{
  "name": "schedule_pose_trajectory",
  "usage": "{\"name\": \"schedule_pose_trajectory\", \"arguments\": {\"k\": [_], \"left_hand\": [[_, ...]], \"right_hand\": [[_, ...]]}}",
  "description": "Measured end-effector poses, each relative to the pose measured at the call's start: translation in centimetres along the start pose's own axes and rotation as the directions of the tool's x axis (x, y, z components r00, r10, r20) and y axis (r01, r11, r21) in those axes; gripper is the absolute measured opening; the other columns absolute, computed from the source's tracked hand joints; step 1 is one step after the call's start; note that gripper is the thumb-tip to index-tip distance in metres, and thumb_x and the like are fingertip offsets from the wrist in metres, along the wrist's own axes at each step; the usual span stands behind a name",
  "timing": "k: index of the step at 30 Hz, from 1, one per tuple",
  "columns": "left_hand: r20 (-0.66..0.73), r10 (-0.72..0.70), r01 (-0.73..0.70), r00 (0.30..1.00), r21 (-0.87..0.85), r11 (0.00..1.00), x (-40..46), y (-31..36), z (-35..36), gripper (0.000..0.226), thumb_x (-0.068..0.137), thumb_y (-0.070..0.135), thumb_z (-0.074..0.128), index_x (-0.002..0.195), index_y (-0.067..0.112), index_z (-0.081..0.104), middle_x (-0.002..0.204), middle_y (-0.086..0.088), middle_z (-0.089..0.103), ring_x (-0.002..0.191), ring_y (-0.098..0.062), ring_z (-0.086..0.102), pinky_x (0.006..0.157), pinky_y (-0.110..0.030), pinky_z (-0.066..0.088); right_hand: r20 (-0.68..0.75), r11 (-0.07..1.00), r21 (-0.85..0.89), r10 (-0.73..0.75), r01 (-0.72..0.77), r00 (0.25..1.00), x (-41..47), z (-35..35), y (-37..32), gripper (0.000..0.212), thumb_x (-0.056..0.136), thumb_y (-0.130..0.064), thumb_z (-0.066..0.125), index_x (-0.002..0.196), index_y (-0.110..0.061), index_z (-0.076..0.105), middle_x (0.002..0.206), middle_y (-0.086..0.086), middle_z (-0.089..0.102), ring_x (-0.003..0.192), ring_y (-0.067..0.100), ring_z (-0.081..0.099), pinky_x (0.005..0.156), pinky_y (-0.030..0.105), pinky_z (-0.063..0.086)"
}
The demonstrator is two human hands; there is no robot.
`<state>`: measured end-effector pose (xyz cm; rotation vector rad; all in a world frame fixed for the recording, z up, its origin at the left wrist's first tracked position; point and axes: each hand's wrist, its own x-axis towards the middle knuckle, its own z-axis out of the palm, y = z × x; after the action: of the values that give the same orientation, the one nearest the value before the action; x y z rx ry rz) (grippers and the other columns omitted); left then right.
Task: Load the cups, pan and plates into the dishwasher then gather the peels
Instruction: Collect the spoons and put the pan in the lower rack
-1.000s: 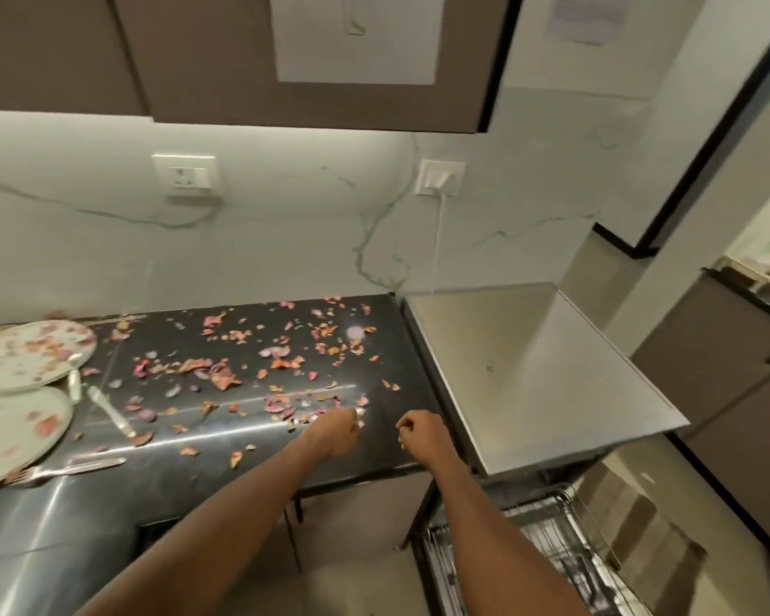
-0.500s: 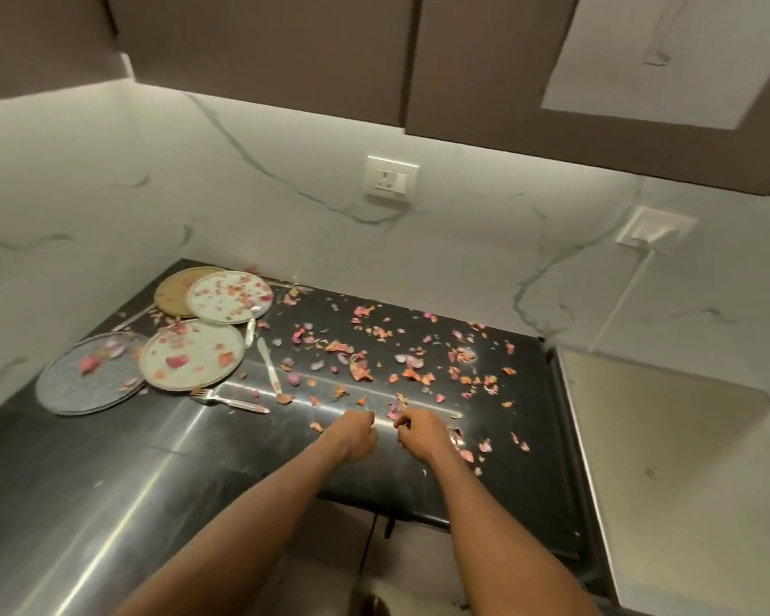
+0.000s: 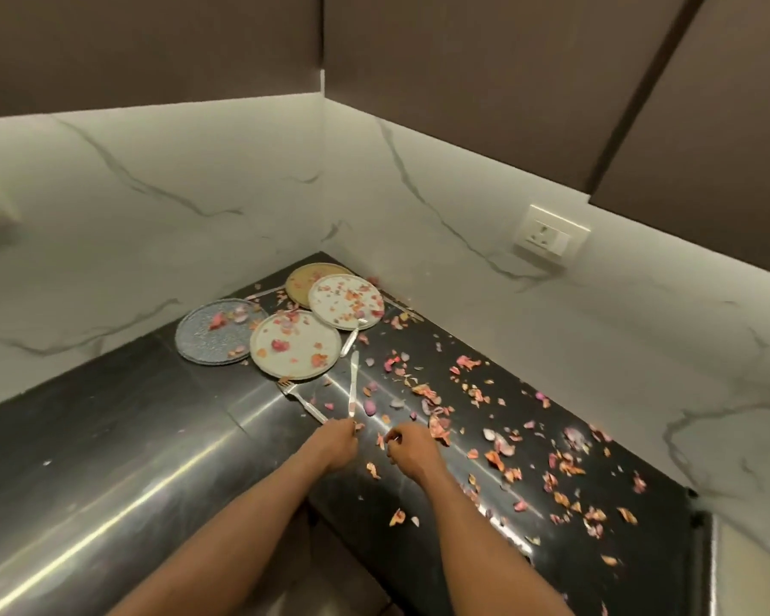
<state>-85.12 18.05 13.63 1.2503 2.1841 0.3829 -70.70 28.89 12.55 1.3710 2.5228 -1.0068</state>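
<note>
Pinching the near ends of a knife and fork, the left hand risks dropping them. The right hand, fingers curled, may scatter peels off the desk; whether its grip holds anything I cannot tell.

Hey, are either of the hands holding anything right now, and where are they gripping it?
Left hand meets the near ends of the fork and knife; grip unclear. Right hand is curled; any hold cannot be told.

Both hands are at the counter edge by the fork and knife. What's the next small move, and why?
Probably close the left hand on the fork and knife handles at its fingertips and lift them. Four plates are still unloaded, and the cutlery lies among the peels.
</note>
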Motion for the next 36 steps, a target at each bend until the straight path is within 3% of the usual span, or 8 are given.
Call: {"name": "schedule_pose_trajectory", "arguments": {"k": [5, 12, 17, 19, 22, 27, 32, 36], "left_hand": [[-0.028, -0.171, 0.170, 0.985, -0.038, 0.985, -0.6, -2.7, 0.9, 0.028, 0.092, 0.019, 0.046, 0.106, 0.006, 0.065, 0.115, -0.017, 0.069, 0.105, -0.034, 0.066, 0.085, -0.038, 0.051], [-0.030, -0.330, 0.321, 0.943, -0.172, 0.931, 1.9, -6.4, 1.4, 0.019, 0.088, 0.018, 0.051, 0.096, 0.016, 0.068, 0.103, -0.006, 0.069, 0.091, -0.023, 0.066, 0.084, -0.039, 0.057], [-0.178, -0.394, 0.346, 0.902, -0.250, 0.904, 3.8, -7.7, 0.0, 0.018, 0.090, 0.010, 0.049, 0.090, 0.016, 0.066, 0.098, -0.007, 0.068, 0.089, -0.025, 0.064, 0.080, -0.040, 0.056], [-0.256, -0.322, 0.293, 0.912, -0.145, 0.945, 4.7, -8.7, -0.6, 0.021, 0.091, 0.005, 0.050, 0.099, 0.017, 0.065, 0.109, -0.005, 0.064, 0.097, -0.024, 0.061, 0.082, -0.040, 0.055], [-0.312, -0.057, 0.125, 0.948, 0.201, 0.971, 6.5, -11.1, -1.6, 0.033, 0.083, 0.002, 0.062, 0.112, 0.016, 0.063, 0.121, -0.004, 0.058, 0.114, -0.026, 0.053, 0.087, -0.038, 0.053], [-0.146, 0.115, -0.016, 0.983, 0.548, 0.836, 9.1, -13.9, -3.7, 0.032, 0.080, 0.012, 0.071, 0.112, 0.018, 0.064, 0.115, -0.003, 0.061, 0.114, -0.027, 0.055, 0.085, -0.038, 0.053], [0.005, 0.238, -0.178, 0.971, 0.678, 0.713, 10.9, -14.6, -4.5, 0.026, 0.092, 0.014, 0.061, 0.118, 0.018, 0.061, 0.119, -0.004, 0.062, 0.114, -0.026, 0.053, 0.090, -0.037, 0.047], [0.056, 0.306, -0.256, 0.950, 0.699, 0.668, 11.8, -14.4, -4.9, 0.026, 0.093, 0.015, 0.060, 0.119, 0.016, 0.064, 0.121, -0.005, 0.061, 0.113, -0.025, 0.050, 0.093, -0.037, 0.044]], "right_hand": [[0.083, 0.999, -0.005, -0.044, 0.044, 0.996, 2.0, 1.9, -0.4, 0.022, 0.088, -0.013, 0.055, 0.083, -0.017, 0.076, 0.086, 0.002, 0.074, 0.082, 0.017, 0.069, 0.083, 0.041, 0.059], [0.158, 0.998, 0.009, -0.064, 0.064, 0.985, 5.2, 3.7, -2.3, 0.025, 0.091, -0.012, 0.052, 0.099, -0.017, 0.076, 0.089, 0.003, 0.075, 0.083, 0.017, 0.071, 0.084, 0.042, 0.060], [0.135, 0.990, 0.014, -0.143, 0.142, 0.980, 6.9, 5.4, -5.0, 0.018, 0.096, -0.020, 0.058, 0.106, -0.025, 0.073, 0.103, -0.004, 0.073, 0.095, 0.013, 0.067, 0.087, 0.035, 0.057], [0.133, 0.982, 0.005, -0.186, 0.187, 0.973, 7.7, 5.9, -6.1, 0.017, 0.097, -0.021, 0.060, 0.109, -0.024, 0.072, 0.106, -0.003, 0.073, 0.096, 0.014, 0.068, 0.089, 0.035, 0.057], [0.135, 0.961, -0.052, -0.264, 0.273, 0.955, 9.0, 6.3, -7.4, 0.016, 0.097, -0.019, 0.059, 0.107, -0.020, 0.071, 0.109, 0.002, 0.070, 0.097, 0.020, 0.068, 0.091, 0.040, 0.057], [0.243, 0.904, -0.196, -0.330, 0.379, 0.912, 10.2, 6.6, -8.0, 0.023, 0.098, -0.024, 0.059, 0.118, -0.016, 0.069, 0.128, 0.006, 0.061, 0.114, 0.026, 0.062, 0.099, 0.041, 0.052], [0.274, 0.875, -0.242, -0.353, 0.419, 0.895, 10.5, 7.5, -6.8, 0.041, 0.099, -0.020, 0.057, 0.139, -0.016, 0.062, 0.141, 0.002, 0.053, 0.128, 0.023, 0.052, 0.109, 0.041, 0.046], [0.233, 0.895, -0.225, -0.334, 0.385, 0.913, 10.7, 7.4, -6.3, 0.040, 0.096, -0.018, 0.060, 0.136, -0.018, 0.064, 0.133, 0.000, 0.055, 0.119, 0.023, 0.056, 0.104, 0.039, 0.049]]}}
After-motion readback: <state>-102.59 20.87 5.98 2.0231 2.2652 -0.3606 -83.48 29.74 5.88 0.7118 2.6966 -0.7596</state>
